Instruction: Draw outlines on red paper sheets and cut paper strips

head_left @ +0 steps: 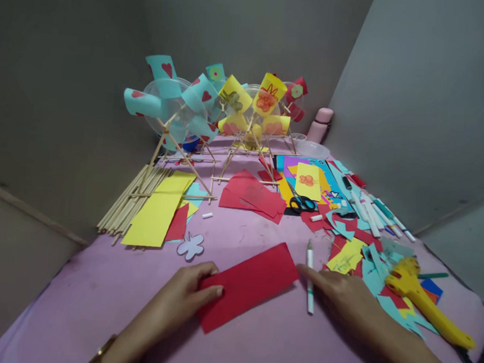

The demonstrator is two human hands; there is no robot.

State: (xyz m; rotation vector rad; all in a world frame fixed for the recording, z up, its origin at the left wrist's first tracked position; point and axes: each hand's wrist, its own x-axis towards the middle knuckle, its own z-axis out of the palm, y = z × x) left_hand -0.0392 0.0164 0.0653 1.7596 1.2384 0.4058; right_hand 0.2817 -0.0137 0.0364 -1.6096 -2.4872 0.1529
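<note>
My left hand [198, 290] grips the left end of a red paper strip [250, 286], thumb on top and fingers behind. The strip is tilted, its right end raised toward my other hand. Beside that end is my right hand [338, 289], its index finger crossing a white marker [308, 297] that seems held there. Its other fingers are mostly hidden. The marker's thin tip points away from me. A butterfly-shaped paper cutout [191, 247] lies on the pink cloth [227, 355] beyond my left hand.
Paper windmills on stick frames [168, 127] stand behind. Yellow strips [158, 211] and sticks [115, 207] lie left. Red pieces [253, 196], scissors [303, 202] and a marker cap [317, 218] sit ahead. Right are scraps [348, 256], markers [372, 215] and a yellow glue gun [430, 305].
</note>
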